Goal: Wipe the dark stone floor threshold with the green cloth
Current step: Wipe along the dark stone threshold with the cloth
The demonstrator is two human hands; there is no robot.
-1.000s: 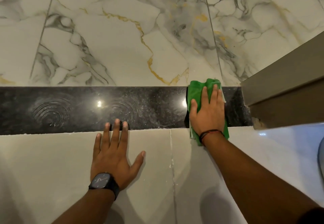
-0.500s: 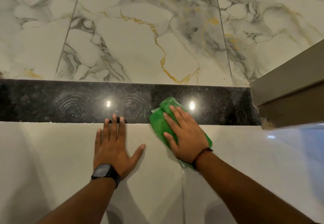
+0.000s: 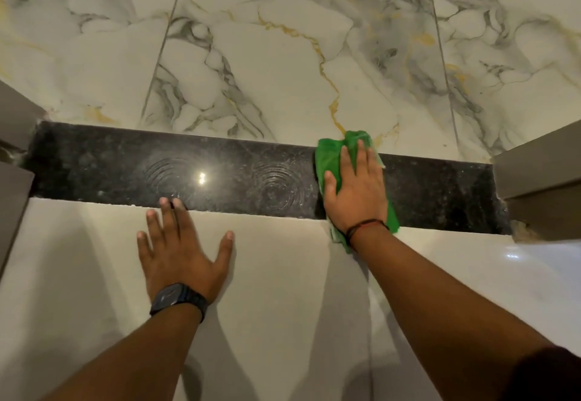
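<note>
Head view: dark stone threshold (image 3: 125, 168) between veined marble tiles (image 3: 283, 70) and plain pale tiles (image 3: 283, 275).

Right hand (image 3: 356, 193) flat on green cloth (image 3: 330, 157) over dark threshold (image 3: 110, 165); left hand (image 3: 182, 249) splayed on pale tile (image 3: 283, 275).

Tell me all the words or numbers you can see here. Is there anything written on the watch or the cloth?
None can be read.
Watch on the left wrist: its face is dark, nothing readable.
Green cloth: plain, no label showing.
Dark stone threshold: only round smear marks and a light's reflection.
</note>
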